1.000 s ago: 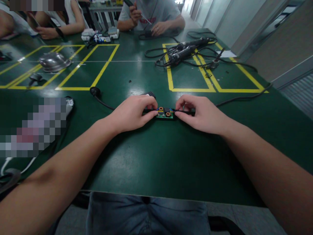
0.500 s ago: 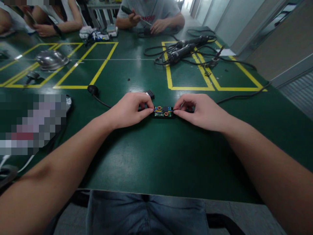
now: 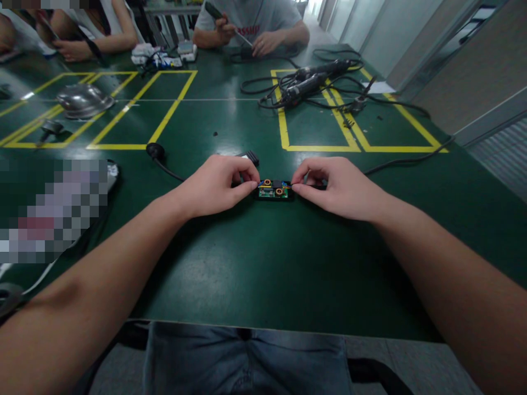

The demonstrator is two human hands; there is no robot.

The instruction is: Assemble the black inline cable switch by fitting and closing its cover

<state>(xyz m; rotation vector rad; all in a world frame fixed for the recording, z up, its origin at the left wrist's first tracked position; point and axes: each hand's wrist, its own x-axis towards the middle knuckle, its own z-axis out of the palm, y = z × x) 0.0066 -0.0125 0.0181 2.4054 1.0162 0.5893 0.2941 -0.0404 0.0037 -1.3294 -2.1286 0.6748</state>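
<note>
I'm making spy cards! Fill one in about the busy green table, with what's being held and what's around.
Middle: green circuit board in a black case
Left grip: pinched on thin wires at the board's left end
Right grip: pinched at its right end
Nearby: black plug
Farther: shiny metal bowl shape, black corded tools
Across: person holding a green-handled tool

Circuit board: is showing green beneath two coppery rings
Wires: are showing blue and yellow
Casing: is looking black, though dimly seen
Table: is gleaming dark green
Tape: is forming yellow rectangles
Co-worker's shirt: is showing grey with red lettering
Jeans: are showing faded blue
</note>
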